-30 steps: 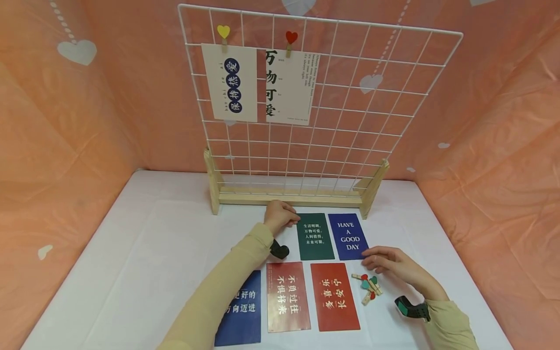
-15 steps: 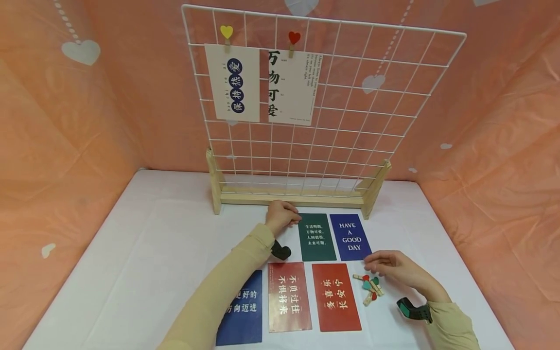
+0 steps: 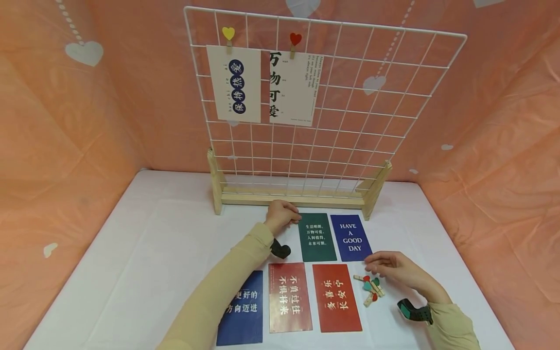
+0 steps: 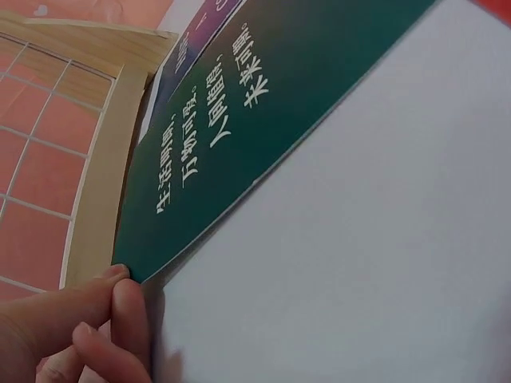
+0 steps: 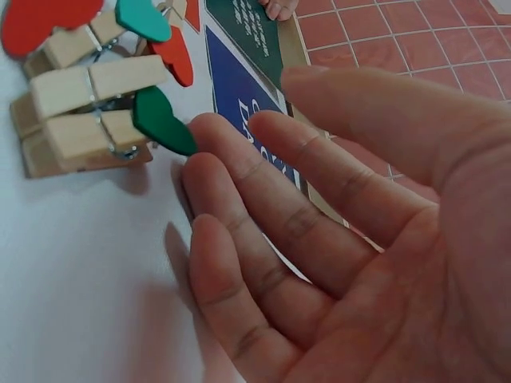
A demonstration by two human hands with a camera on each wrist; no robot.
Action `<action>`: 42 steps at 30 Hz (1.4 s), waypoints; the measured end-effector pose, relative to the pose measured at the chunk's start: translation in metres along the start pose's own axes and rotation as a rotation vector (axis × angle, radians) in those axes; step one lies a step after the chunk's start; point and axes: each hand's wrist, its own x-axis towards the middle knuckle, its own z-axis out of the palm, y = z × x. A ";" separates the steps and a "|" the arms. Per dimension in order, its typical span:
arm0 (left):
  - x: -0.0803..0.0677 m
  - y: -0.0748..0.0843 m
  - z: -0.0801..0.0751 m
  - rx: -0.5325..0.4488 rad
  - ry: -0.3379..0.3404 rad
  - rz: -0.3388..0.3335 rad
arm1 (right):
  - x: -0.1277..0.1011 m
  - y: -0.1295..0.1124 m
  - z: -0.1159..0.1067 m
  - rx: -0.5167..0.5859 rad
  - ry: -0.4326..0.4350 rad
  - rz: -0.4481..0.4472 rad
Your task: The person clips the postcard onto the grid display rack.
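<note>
My left hand (image 3: pixel 281 217) pinches the far left corner of a dark green card (image 3: pixel 317 238) between thumb and finger. In the left wrist view that corner of the green card (image 4: pixel 231 136) sits in the fingertips. A blue "HAVE A GOOD DAY" card (image 3: pixel 351 238) lies just right of it. My right hand (image 3: pixel 400 270) has relaxed fingers and holds nothing; it is near the blue card's lower corner. Beside it lies a small pile of wooden clothespins (image 3: pixel 369 288) with red, green and teal hearts. In the right wrist view the fingers lie close to a green-heart clothespin (image 5: pixel 164 120).
A white wire grid (image 3: pixel 341 121) stands on a wooden base (image 3: pixel 288 199) at the back. Two cream cards (image 3: pixel 247 104) hang there from yellow-heart and red-heart clothespins. Two red cards (image 3: pixel 337 321) and a blue card (image 3: pixel 240 328), partly under the left sleeve, lie in front.
The head view has shifted slightly. The left hand stays at the green card's corner, and the right hand keeps nearly the same place near the clothespins.
</note>
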 end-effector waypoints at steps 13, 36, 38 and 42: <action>0.003 -0.001 -0.010 -0.076 -0.098 0.042 | 0.003 0.004 0.003 -0.116 0.004 -0.057; -0.001 0.019 -0.028 -0.154 -0.232 0.042 | 0.004 0.003 0.007 -0.150 -0.019 -0.121; -0.002 0.021 -0.029 -0.163 -0.235 0.049 | 0.005 0.003 0.008 -0.158 -0.016 -0.119; -0.003 0.022 -0.032 -0.172 -0.236 0.063 | 0.006 0.004 0.009 -0.170 -0.007 -0.114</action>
